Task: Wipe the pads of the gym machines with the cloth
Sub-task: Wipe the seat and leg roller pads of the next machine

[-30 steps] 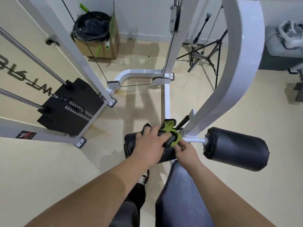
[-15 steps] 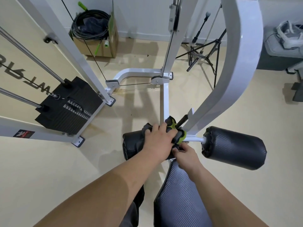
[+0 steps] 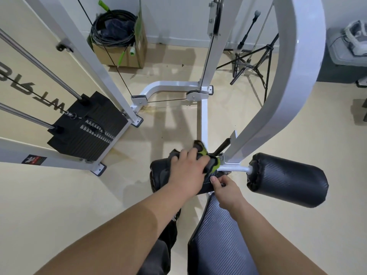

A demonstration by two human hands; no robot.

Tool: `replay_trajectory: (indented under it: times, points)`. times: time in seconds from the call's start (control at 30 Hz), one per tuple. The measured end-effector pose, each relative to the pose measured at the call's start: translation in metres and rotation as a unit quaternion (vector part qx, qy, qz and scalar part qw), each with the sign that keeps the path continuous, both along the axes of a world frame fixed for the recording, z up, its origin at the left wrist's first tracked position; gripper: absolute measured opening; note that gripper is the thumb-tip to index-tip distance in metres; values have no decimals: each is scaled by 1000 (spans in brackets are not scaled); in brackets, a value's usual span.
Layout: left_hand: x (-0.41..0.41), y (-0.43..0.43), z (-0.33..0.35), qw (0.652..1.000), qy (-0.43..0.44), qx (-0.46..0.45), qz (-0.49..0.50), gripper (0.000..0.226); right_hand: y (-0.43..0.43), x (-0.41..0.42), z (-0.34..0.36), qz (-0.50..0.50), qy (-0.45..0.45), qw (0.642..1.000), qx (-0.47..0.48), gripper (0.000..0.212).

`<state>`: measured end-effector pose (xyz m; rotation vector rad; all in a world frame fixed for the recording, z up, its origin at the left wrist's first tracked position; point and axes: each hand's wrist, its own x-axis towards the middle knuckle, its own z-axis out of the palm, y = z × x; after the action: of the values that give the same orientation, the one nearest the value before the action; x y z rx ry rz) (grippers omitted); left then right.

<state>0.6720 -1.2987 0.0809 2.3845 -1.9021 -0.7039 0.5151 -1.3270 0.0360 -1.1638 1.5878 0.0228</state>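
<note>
A black and lime-green cloth (image 3: 212, 162) lies over the top of the left roller pad (image 3: 158, 171), a black cylinder on the white machine frame. My left hand (image 3: 187, 172) presses the cloth down on this pad, fingers spread over it. Just right of it, my right hand (image 3: 225, 190) pinches the cloth's lower edge at the pad's inner end. The right roller pad (image 3: 286, 180) sticks out bare on the other side of the frame. The black seat pad (image 3: 216, 241) is below my right forearm.
The curved white arm (image 3: 290, 86) of the machine rises at the right. A black weight stack (image 3: 87, 126) with steel guide rods sits to the left. Far back are a cardboard box (image 3: 121, 54) holding coiled cable and a black tripod (image 3: 254, 62) on the beige floor.
My left hand has slid the cloth to the right along the left pad toward the frame. My right hand has dropped a little and stays at the pad's inner end.
</note>
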Motion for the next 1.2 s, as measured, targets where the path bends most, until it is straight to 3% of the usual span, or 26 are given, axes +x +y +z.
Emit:
replay_trajectory:
  times: [0.17, 0.3, 0.37, 0.47, 0.53, 0.63, 0.77, 0.97, 1.07, 1.2]
  points:
    - [24, 13, 1, 999, -25, 11, -24, 49, 0, -5, 1, -2, -8, 1000, 16, 32]
    - [63, 58, 9, 998, -48, 8, 25, 52, 1, -12, -1, 51, 13, 997, 51, 19]
    - [65, 65, 6, 997, -54, 16, 47, 50, -4, -9, 1, 65, 23, 998, 5, 32]
    - [44, 39, 2, 994, -61, 31, 81, 46, -18, 3, 9, 17, -34, 999, -26, 47]
    - [25, 14, -1, 997, -44, 24, 59, 45, -22, 10, 10, -16, -44, 999, -19, 39]
    - [11, -7, -3, 1000, -5, 15, 7, 46, -22, 15, 9, 14, 14, 997, -76, 22]
    - [42, 19, -2, 1000, -4, 12, -27, 52, -19, 17, 5, 41, -2, 997, -66, 34]
    - [87, 63, 4, 994, -2, 53, 99, 52, -32, 20, 14, 55, -5, 998, -32, 39]
    - [56, 29, 3, 996, -31, 58, 57, 44, -38, 22, 19, 38, -15, 999, 3, 30]
    - [28, -4, -5, 999, 3, 34, -1, 45, -33, 25, 14, 11, 3, 999, -33, 24]
